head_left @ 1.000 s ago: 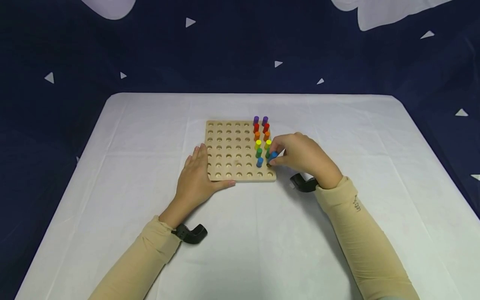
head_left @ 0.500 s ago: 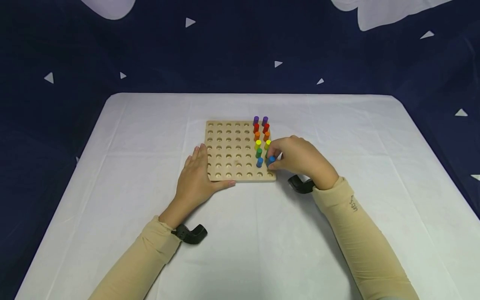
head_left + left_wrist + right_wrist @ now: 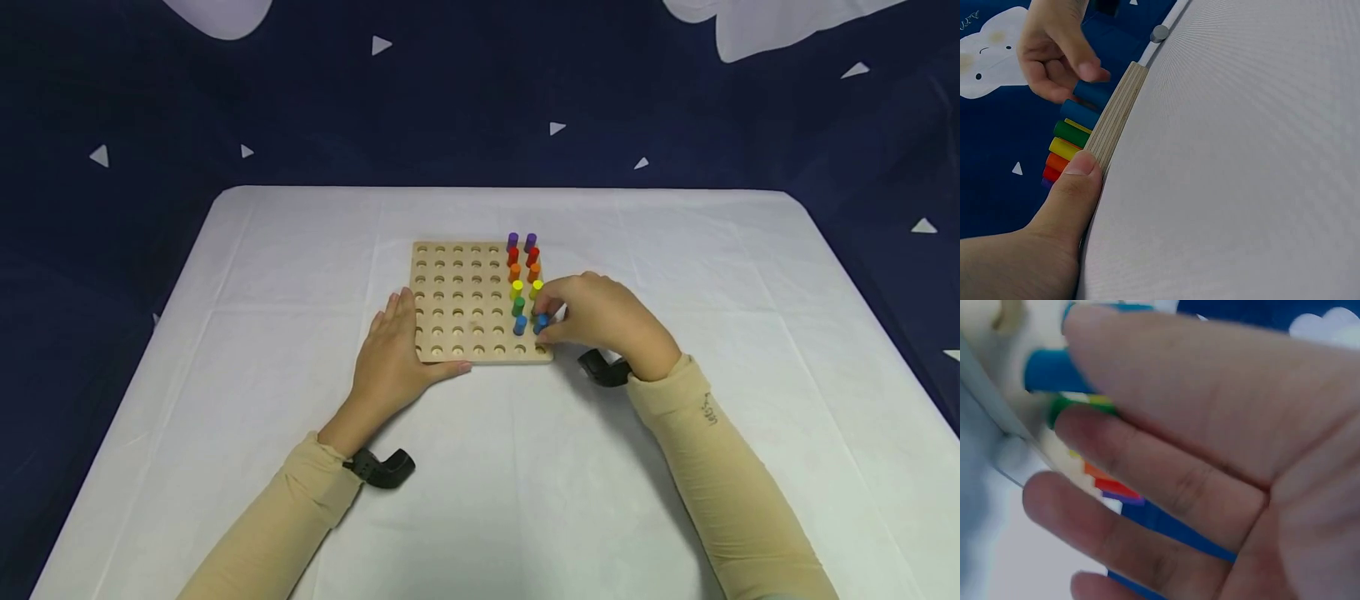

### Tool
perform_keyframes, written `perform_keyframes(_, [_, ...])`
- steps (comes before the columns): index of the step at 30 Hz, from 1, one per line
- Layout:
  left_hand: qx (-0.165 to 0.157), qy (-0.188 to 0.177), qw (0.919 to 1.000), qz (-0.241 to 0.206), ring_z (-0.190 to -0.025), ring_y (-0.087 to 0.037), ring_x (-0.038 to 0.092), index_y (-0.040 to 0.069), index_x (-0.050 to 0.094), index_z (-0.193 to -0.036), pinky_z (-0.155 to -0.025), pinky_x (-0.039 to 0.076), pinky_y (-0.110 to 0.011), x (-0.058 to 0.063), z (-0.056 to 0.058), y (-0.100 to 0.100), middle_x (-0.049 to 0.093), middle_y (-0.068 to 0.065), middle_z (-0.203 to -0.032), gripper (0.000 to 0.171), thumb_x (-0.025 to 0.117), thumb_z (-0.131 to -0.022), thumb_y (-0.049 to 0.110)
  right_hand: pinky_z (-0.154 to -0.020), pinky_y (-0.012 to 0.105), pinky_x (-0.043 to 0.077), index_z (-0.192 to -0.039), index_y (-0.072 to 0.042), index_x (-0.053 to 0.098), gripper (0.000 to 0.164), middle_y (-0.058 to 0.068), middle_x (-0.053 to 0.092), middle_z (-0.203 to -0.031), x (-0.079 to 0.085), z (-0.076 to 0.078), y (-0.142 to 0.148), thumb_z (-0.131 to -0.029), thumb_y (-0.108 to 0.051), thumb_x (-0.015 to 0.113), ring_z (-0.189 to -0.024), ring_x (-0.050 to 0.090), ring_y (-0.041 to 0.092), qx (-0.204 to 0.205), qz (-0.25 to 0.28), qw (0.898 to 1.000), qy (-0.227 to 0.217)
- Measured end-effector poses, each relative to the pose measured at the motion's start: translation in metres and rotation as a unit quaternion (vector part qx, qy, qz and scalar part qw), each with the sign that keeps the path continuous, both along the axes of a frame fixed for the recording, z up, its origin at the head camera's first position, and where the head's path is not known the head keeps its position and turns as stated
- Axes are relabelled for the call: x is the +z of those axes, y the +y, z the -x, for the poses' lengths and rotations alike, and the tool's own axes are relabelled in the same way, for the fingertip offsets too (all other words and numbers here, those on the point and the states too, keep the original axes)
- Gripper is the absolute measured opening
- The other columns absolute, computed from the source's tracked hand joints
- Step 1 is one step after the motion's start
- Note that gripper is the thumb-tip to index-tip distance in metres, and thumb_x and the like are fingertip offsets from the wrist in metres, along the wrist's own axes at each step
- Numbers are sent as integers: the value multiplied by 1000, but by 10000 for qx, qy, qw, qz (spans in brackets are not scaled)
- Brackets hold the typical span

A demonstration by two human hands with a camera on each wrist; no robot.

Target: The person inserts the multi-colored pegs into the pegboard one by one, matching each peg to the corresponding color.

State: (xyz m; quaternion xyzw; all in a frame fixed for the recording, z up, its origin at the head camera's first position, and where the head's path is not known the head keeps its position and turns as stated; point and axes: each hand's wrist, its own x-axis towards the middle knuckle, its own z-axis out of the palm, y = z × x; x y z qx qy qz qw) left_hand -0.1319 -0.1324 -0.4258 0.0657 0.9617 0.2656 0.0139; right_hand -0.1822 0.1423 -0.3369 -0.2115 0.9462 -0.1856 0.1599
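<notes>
A wooden pegboard [image 3: 457, 304] lies flat, with two columns of coloured pegs along its right side. My left hand [image 3: 386, 354] rests along the board's left edge, fingers straight, its thumb [image 3: 1066, 194] against the front edge. At the right column, my right hand [image 3: 600, 312] is around a blue peg [image 3: 542, 322] that stands in the board. Its thumb and index finger are spread on either side of that peg, with a gap showing in the right wrist view. Beside it stands another blue peg [image 3: 520, 325], with a green peg [image 3: 518, 306] behind.
Farther back in the columns stand yellow pegs [image 3: 517, 290], orange pegs [image 3: 514, 272], red pegs [image 3: 513, 257] and purple pegs [image 3: 513, 241]. A white cloth covers the table [image 3: 480, 483]. Behind it hangs a dark blue curtain [image 3: 465, 100].
The blue peg in my right fingers has gone from tilted above the board to upright in the right column, and the fingers have loosened from it. My left hand has stayed still.
</notes>
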Motion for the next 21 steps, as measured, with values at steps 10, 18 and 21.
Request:
perform_keyframes(10, [7,4,10000,27,-155,-31,8,-4,7,-157,-128,7,-44,-1,0,-1,11,-20,-165,140,75,-65,77,-72,38,48,-115,-16,70,28,4,73,-103,-1,15,21,-96,-35,63,-83,62,24,-901,-112,9950,405])
perform_keyframes(18, [20,2,10000,15,-155,-32,8,-3,8,-157,-128,7,-44,-1,0,0,11,-20,-165,140,75,-65,77,-68,37,51,-128,-10,65,42,5,72,-99,-20,22,10,-93,-33,66,-81,62,22,-783,-939,9925,89])
perform_keyframes(21, [6,16,10000,6,-155,-32,8,-3,8,-157,-128,8,-46,0,0,0,11,-20,-165,139,75,-65,76,-65,36,50,-127,-9,65,40,6,71,-98,-22,22,6,-92,-29,66,-79,61,22,-788,-1011,9917,108])
